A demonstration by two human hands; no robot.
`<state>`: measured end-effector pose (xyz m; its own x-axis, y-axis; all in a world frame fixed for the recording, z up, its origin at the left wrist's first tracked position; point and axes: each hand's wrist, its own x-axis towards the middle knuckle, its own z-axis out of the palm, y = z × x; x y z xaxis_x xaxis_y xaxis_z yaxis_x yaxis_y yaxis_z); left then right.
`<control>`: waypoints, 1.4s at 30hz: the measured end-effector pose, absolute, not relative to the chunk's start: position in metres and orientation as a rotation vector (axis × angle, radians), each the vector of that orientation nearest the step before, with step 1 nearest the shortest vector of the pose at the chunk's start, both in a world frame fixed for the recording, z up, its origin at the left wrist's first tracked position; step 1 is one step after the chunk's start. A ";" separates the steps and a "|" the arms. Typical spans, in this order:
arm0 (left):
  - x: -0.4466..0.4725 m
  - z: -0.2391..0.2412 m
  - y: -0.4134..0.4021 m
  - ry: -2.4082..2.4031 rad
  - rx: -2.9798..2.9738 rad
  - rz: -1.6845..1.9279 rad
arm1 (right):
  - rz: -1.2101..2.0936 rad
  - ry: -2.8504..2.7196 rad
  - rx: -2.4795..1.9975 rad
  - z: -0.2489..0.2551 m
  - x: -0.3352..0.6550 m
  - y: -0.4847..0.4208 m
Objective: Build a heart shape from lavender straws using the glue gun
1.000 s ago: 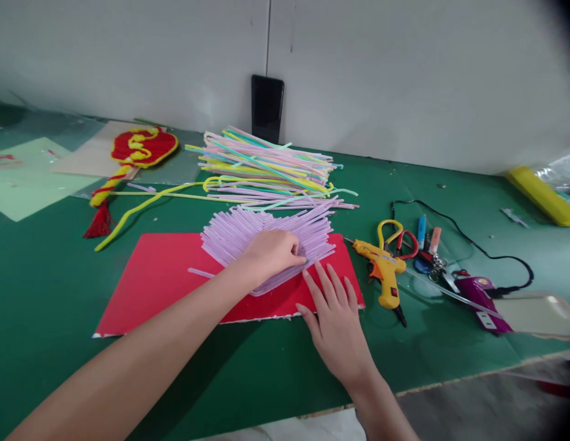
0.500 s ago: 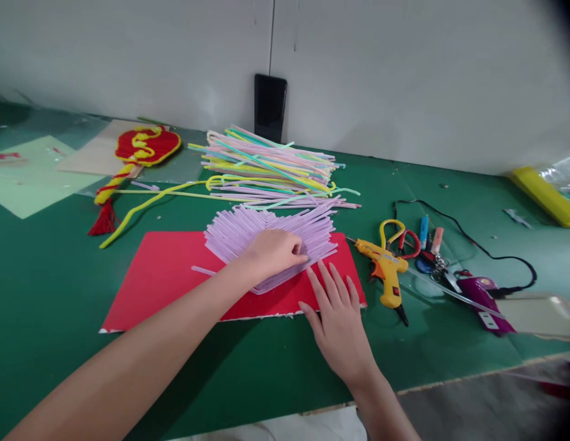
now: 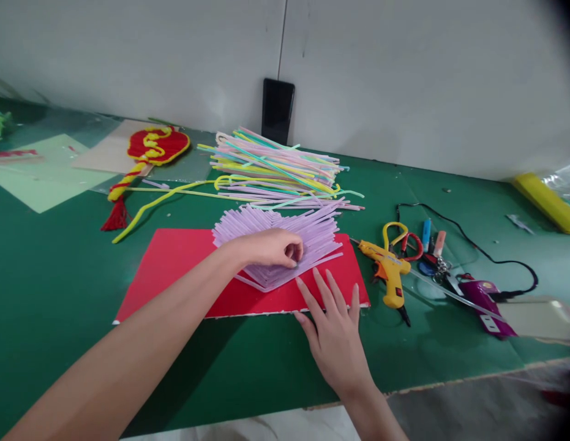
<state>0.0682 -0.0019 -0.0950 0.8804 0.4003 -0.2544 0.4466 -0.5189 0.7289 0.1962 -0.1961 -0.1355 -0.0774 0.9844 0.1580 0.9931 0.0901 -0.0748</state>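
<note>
A heart made of pale purple straw pieces (image 3: 307, 236) lies on a red card (image 3: 174, 269) on the green table. My left hand (image 3: 270, 248) rests on the heart's middle with its fingers curled in a pinch on the purple pieces. My right hand (image 3: 333, 327) lies flat with fingers spread, pressing down the red card's near right corner just below the heart's tip.
A heap of coloured straws (image 3: 275, 168) lies behind the card. A yellow glue gun (image 3: 388, 275), scissors (image 3: 397, 236), pens and a purple tool (image 3: 484, 297) with a black cord lie to the right. A red and yellow tasselled ornament (image 3: 147, 153) lies far left. The table edge (image 3: 450, 383) runs close in front.
The view has shifted a little, so everything sits slightly further right. My left hand's fingers curled tighter on the purple pieces. My right hand slid slightly toward me on the card.
</note>
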 end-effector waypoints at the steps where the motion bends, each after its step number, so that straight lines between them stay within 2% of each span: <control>1: 0.069 -0.096 -0.002 0.608 2.180 -0.067 | -0.072 -2.194 -2.005 -0.136 0.197 -0.196; 11: 0.068 -0.096 -0.001 0.558 2.152 -0.052 | -0.050 -2.036 -2.029 -0.140 0.205 -0.192; 42: 0.066 -0.090 -0.004 0.463 2.373 -0.110 | -0.106 -2.085 -2.099 -0.140 0.203 -0.189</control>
